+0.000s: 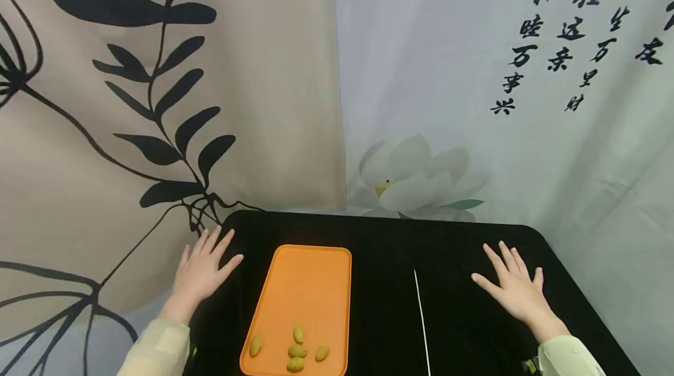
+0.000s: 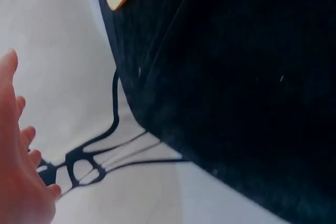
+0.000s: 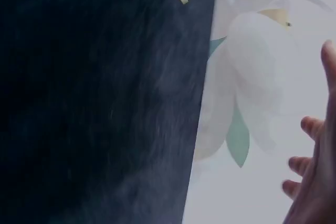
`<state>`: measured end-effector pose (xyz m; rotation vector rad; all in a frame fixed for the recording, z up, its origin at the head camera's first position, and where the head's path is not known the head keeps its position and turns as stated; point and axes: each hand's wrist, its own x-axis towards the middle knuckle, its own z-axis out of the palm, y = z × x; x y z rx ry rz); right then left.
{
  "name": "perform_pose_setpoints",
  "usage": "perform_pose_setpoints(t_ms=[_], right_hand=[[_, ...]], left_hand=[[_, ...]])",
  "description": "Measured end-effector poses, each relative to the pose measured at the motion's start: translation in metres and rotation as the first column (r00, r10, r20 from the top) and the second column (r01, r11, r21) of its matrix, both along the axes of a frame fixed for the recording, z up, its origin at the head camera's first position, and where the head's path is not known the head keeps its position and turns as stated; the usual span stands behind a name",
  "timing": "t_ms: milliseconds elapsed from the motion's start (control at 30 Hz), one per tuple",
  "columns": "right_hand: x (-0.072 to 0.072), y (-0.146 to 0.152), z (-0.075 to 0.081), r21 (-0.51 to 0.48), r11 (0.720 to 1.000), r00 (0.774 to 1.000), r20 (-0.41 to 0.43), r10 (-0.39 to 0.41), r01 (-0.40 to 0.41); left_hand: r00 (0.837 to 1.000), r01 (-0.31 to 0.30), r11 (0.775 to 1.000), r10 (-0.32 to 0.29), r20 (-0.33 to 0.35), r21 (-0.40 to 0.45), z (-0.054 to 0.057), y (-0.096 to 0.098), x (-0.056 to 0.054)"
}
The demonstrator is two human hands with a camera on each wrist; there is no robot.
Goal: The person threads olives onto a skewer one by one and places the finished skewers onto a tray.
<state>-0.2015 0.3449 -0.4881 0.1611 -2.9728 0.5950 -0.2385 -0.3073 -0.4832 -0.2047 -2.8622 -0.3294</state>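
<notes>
In the head view my left hand [image 1: 202,268] is held with fingers spread at the left edge of the black table, left of an orange tray [image 1: 316,282]. Several small wrinkled, yellow-green oval fruits, like large raisins [image 1: 297,351], lie near the tray's front end. A thin, pale wooden stick [image 1: 422,317] lies lengthwise on the table, right of the tray. Farther right, my right hand [image 1: 513,285] is raised with its fingers spread and nothing in it. Both wrist views show the hands only at the side, the left [image 2: 23,166] and the right [image 3: 315,166].
The black tabletop [image 1: 384,306] has rounded far corners. Behind it hangs a cloth curtain [image 1: 284,101] with dark plant prints on the left, and a pale one [image 1: 421,72] with a lotus and writing on the right. Light sleeves cover both forearms.
</notes>
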Motion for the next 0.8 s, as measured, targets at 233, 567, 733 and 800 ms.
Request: perform_pose_setpoints(t_ms=[233,567,733,800], right_hand=[[0.025,-0.032,-0.012,-0.24,0.968,0.996,0.071,-0.053,0.069],[0.054,-0.091,-0.064,-0.404,0.878,0.961,0.198,-0.191,0.258],[0.055,-0.108,-0.086,-0.375,0.89,0.958,0.221,-0.185,0.259],[0.055,-0.113,-0.093,-0.348,0.9,0.956,0.22,-0.195,0.263]], left_hand=[[0.994,0.105,0.991,-0.108,0.03,0.086,-0.016,0.052,0.009],[0.901,0.341,0.93,-0.365,0.234,0.14,-0.036,0.136,0.052],[0.836,0.426,0.893,-0.45,0.313,0.145,-0.05,0.153,0.07],[0.826,0.434,0.891,-0.453,0.336,0.135,-0.054,0.157,0.073]])
